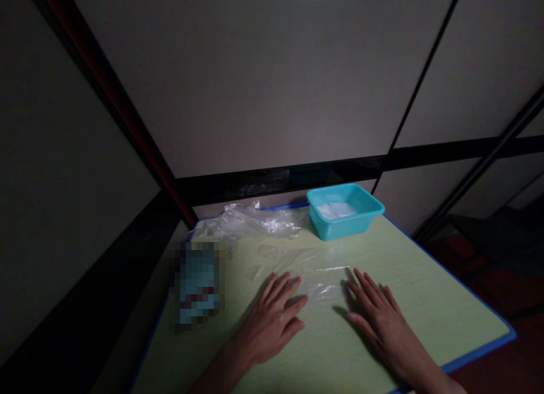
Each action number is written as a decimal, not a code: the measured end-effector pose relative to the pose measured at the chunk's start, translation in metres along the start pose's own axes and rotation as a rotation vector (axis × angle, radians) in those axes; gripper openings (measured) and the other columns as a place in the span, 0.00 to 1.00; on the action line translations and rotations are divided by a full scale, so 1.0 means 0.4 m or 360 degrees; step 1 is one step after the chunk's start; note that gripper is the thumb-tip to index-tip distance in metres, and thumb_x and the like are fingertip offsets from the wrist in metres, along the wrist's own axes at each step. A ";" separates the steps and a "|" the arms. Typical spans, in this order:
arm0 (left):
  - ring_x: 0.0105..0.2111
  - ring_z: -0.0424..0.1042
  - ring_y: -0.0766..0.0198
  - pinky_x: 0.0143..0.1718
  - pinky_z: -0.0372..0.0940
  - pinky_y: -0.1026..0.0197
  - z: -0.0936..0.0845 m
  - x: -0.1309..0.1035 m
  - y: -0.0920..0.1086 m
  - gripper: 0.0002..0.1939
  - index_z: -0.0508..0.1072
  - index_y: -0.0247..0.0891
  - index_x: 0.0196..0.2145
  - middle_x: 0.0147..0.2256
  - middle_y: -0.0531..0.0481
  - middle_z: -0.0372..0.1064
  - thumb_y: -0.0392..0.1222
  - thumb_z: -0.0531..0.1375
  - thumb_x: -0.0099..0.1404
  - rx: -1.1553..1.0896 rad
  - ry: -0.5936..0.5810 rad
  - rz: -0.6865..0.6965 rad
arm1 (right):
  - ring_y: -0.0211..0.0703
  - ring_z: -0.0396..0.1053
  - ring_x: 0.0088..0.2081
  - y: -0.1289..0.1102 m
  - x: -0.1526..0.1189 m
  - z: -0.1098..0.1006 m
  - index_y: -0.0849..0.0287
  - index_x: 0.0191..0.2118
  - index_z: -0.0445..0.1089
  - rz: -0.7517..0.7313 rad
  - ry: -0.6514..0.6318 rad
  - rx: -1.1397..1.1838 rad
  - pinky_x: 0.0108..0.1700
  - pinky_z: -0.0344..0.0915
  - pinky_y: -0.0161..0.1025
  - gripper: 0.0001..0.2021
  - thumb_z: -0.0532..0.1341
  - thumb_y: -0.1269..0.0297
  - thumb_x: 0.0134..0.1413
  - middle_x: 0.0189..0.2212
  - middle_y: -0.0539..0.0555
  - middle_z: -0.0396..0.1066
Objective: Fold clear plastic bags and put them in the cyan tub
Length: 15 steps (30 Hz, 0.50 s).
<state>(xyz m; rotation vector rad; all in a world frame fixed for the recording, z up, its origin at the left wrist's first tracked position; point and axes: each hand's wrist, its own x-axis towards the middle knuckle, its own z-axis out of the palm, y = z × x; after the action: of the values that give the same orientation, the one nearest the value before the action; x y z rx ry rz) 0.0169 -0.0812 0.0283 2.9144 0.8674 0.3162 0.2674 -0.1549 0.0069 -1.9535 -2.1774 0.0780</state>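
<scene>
From where I stand, the clear plastic (325, 271) lies mostly spread mid-table, some creases unsmoothed. The left hand (268, 321) and right hand (379, 319) are open beside it, gripping nothing. Crumpled film (255, 221) sits by the table's (437, 309) far left corner, a teal tub (346, 227) at the far right.

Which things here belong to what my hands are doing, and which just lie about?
Seemingly in use:
left hand
right hand
flat clear plastic between them

Apparently just lying about:
crumpled clear plastic
blurred item on the left
turquoise tub with white contents
</scene>
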 end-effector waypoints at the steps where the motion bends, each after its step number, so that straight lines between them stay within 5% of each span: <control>1: 0.57 0.45 0.54 0.56 0.45 0.44 -0.002 0.001 0.001 0.22 0.58 0.46 0.52 0.58 0.51 0.47 0.41 0.55 0.60 -0.0003 0.0009 0.0000 | 0.51 0.40 0.59 0.002 -0.001 -0.001 0.54 0.56 0.53 -0.0012 0.0011 0.0007 0.55 0.45 0.57 0.25 0.46 0.49 0.55 0.60 0.55 0.41; 7: 0.55 0.51 0.56 0.55 0.47 0.45 -0.015 0.008 0.008 0.16 0.64 0.41 0.47 0.54 0.48 0.55 0.40 0.54 0.60 -0.0103 0.0109 -0.0022 | 0.52 0.40 0.59 0.021 0.007 -0.014 0.54 0.53 0.58 0.0028 0.0040 0.0063 0.55 0.44 0.58 0.23 0.46 0.50 0.56 0.60 0.56 0.42; 15: 0.36 0.69 0.64 0.48 0.59 0.53 0.006 0.006 -0.013 0.12 0.69 0.38 0.39 0.34 0.48 0.71 0.32 0.49 0.61 -0.0224 0.0588 -0.0046 | 0.53 0.34 0.60 0.038 0.053 -0.026 0.50 0.54 0.57 -0.0087 -0.0029 0.0035 0.54 0.42 0.59 0.23 0.46 0.48 0.55 0.61 0.54 0.37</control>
<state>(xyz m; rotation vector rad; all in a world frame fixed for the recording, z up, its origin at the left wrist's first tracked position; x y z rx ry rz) 0.0166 -0.0754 0.0257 2.7523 0.8857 0.8951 0.2820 -0.1332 0.0171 -1.8876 -2.2301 0.1112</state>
